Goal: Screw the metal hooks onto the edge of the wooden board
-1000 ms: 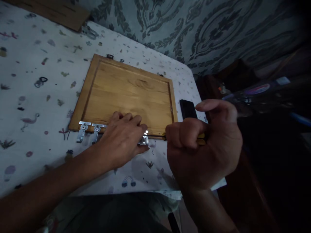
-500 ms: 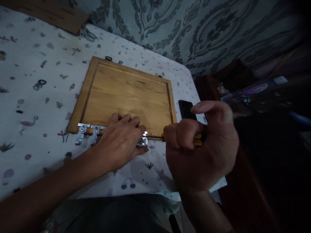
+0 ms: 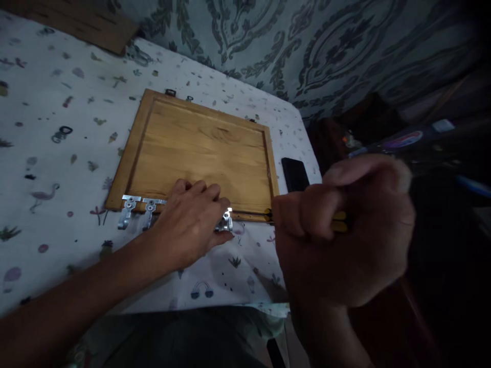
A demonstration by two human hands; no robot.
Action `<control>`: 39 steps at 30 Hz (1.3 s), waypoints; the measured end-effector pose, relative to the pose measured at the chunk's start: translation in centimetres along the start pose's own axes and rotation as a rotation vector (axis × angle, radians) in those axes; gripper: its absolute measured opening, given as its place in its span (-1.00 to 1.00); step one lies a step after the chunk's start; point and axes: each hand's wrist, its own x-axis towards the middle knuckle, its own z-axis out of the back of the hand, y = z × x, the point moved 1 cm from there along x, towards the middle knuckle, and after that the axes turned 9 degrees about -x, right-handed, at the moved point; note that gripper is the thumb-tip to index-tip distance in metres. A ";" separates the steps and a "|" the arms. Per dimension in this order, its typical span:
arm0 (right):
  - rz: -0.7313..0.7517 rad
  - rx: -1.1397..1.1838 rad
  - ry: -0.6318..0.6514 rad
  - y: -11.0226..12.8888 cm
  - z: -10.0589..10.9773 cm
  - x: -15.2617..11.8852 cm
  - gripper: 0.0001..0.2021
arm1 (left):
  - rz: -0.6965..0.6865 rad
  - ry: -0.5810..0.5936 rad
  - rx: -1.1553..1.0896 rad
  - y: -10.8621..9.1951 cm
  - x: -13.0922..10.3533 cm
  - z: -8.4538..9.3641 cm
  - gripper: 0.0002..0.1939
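Note:
A framed wooden panel [image 3: 207,158] lies flat on the table. Metal hinges [image 3: 150,208] with screws sit along its near edge. My left hand [image 3: 192,220] grips that edge, fingers bent on the wood and thumb beside the hinge at its right; part of the hinges is hidden under it. Just off the panel's near right corner, my right hand [image 3: 341,230] is closed in a fist around a tool with a yellow-and-black handle [image 3: 339,222]. A bit of yellow also shows on the left side of the fist; the fingers hide the tool's kind.
A black phone-like object [image 3: 294,174] lies right of the panel. Cardboard [image 3: 76,23] and metal pieces [image 3: 137,53] lie at the far left. The patterned tablecloth [image 3: 46,214] ends near my lap. A clear plastic bottle [image 3: 402,140] is at the right, beyond the table.
My right hand has moved right, away from the hinges, with the yellow-and-black tool still in it. My left hand and the panel have stayed in place.

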 end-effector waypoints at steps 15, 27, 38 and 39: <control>0.092 0.041 -0.032 -0.9 -0.9 0.6 -0.69 | -0.017 -0.029 0.020 -0.1 0.0 0.0 -0.66; 0.085 0.071 -0.015 -0.9 -1.0 0.6 -0.66 | -0.003 -0.016 0.032 -0.2 0.0 0.0 -0.64; 0.104 0.092 -0.037 -0.9 0.5 0.4 -0.71 | -0.016 -0.009 0.039 0.0 -0.1 0.1 -0.60; 0.106 0.101 -0.048 -0.9 0.7 0.4 -0.70 | -0.008 0.004 0.034 0.0 -0.1 0.2 -0.58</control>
